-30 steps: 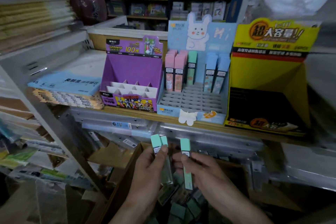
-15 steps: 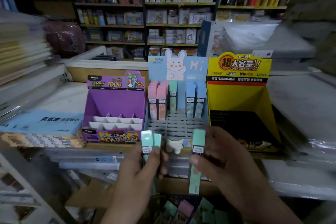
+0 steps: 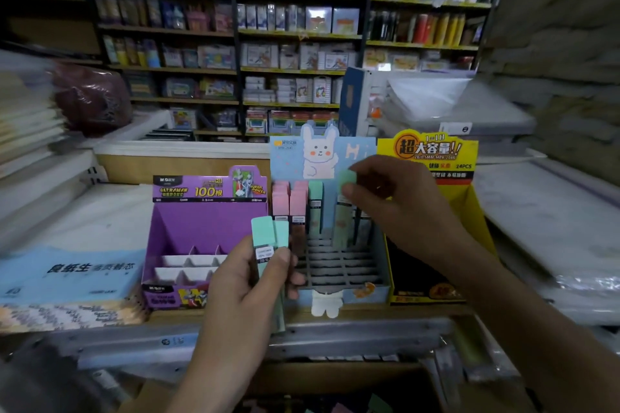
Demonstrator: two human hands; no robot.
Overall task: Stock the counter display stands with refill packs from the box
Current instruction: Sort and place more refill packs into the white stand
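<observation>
Both hands are full. The left hand (image 3: 241,282) grips two green packs (image 3: 268,235) upright, with the thumb across their labels, in front of the seam between the purple stand (image 3: 201,221) and the bunny stand (image 3: 288,157). The right hand (image 3: 396,208) pinches a single pack (image 3: 345,211) by its top end. Its long axis is upright and its lower end reaches the stand's back rows, just right of a standing green pack (image 3: 315,201) and the pink packs (image 3: 290,201). Blur hides whether that end sits in a cell.

The slot lies straight below the right hand, so I judge the move is a plain vertical push. The right hand is nearer the stand, and the left holds back towards the person. The front grid cells are unfilled.

All three stands, with the yellow stand (image 3: 449,201) on the right, sit side by side on a wooden tabletop (image 3: 369,312). The box (image 3: 335,375) shows below it at the bottom edge. Behind are dim shop shelves (image 3: 295,33) of stationery.
</observation>
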